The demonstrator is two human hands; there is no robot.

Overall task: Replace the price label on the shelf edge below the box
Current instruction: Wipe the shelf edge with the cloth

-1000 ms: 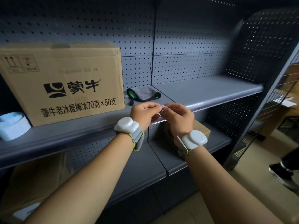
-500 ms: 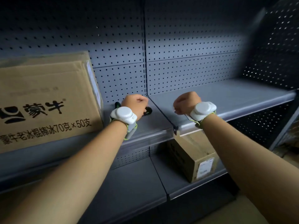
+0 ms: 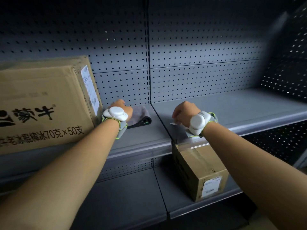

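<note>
A large brown cardboard box [image 3: 41, 105] with black print stands on the left of the grey upper shelf [image 3: 240, 110]. The shelf's front edge strip [image 3: 132, 151] runs below it, and I see no label on the visible part. My left hand [image 3: 123, 107] lies curled on a grey cloth [image 3: 142, 113] just right of the box, its fingertips hidden. My right hand [image 3: 184, 111] is curled over the shelf further right. A small white label [image 3: 174, 124] pokes out from under its fingers and touches the shelf surface.
A smaller cardboard box [image 3: 204, 173] with a white sticker stands on the lower shelf [image 3: 126, 196], under my right forearm. Perforated grey back panels [image 3: 199, 63] close the rear. A vertical seam [image 3: 162, 120] splits the upper shelf between my hands.
My hands, first pinched together in front of the shelf edge, have parted and gone onto the shelf: the left onto the cloth, the right to the right with the label. The view moved closer.
</note>
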